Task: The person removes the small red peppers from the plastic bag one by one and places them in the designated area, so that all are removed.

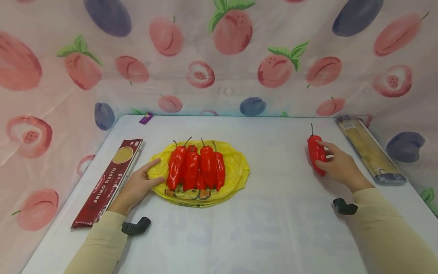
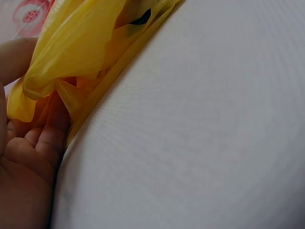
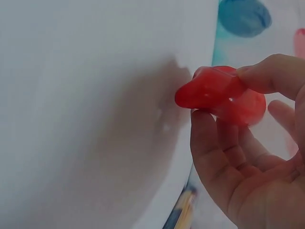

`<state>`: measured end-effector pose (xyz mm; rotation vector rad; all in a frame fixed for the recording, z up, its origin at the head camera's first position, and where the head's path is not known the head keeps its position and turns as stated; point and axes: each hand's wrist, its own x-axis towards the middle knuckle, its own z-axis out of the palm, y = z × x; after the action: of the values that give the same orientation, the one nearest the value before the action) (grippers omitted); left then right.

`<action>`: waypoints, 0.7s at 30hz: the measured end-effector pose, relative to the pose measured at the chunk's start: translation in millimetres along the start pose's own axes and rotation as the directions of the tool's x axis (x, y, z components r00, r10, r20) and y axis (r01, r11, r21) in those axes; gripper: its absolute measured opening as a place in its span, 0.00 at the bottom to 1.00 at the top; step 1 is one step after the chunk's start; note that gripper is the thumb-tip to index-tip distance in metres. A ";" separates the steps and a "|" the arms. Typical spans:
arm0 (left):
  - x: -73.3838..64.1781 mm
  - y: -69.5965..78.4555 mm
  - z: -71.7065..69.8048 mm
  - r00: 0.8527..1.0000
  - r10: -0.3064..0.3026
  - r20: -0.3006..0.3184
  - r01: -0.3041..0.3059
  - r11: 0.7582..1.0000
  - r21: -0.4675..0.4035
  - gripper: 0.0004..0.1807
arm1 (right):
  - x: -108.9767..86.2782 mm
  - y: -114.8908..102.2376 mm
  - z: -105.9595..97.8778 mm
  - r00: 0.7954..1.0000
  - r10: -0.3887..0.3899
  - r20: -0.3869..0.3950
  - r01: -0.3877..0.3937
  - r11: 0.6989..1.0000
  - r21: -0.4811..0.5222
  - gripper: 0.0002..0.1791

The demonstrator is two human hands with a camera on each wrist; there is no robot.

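My right hand (image 1: 339, 165) holds a glossy red pepper (image 1: 316, 154) between thumb and fingers, its dark stem pointing away from me. The right wrist view shows the pepper (image 3: 219, 93) above the white surface, over a shadow. At the left, my left hand (image 1: 137, 186) grips the near-left edge of a folded yellow plastic bag (image 1: 236, 167). In the left wrist view the thumb lies over the bag (image 2: 71, 52) and the other fingers are partly hidden beneath it. Several red peppers (image 1: 190, 169) lie side by side on the bag, stems toward the back.
A dark red spaghetti packet (image 1: 111, 179) lies left of the left hand, partly behind the forearm. Beyond the right hand, a clear pack of spaghetti (image 1: 371, 150) lies along the table's right edge. A small purple packet (image 1: 146, 118) sits at the back left, near the fruit-patterned curtain (image 1: 222, 91).
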<state>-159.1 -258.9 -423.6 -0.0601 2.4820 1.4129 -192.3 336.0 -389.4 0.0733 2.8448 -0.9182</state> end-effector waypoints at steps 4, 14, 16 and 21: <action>1.7 0.5 2.1 1.000 0.013 -0.003 -0.013 1.000 -0.007 0.46 | -0.3 14.9 -6.9 0.999 0.033 -0.016 -0.034 0.999 -0.018 0.44; -0.8 0.3 1.6 1.000 -0.008 -0.006 0.008 1.000 -0.001 0.48 | -3.9 41.9 -19.7 0.991 0.123 -0.055 -0.126 0.991 -0.052 0.43; -0.6 -0.7 1.1 1.000 -0.003 -0.004 0.003 1.000 -0.005 0.48 | -4.3 46.0 -21.7 0.988 0.141 -0.059 -0.144 0.988 -0.052 0.43; -0.4 -1.4 1.5 1.000 -0.018 -0.004 0.018 1.000 -0.013 0.49 | -6.9 53.3 -26.5 0.983 0.169 -0.076 -0.173 0.983 -0.058 0.43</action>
<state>-158.1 -258.3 -425.4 -0.0884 2.4700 1.4227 -184.0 394.8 -397.8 0.3440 2.8739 -0.8035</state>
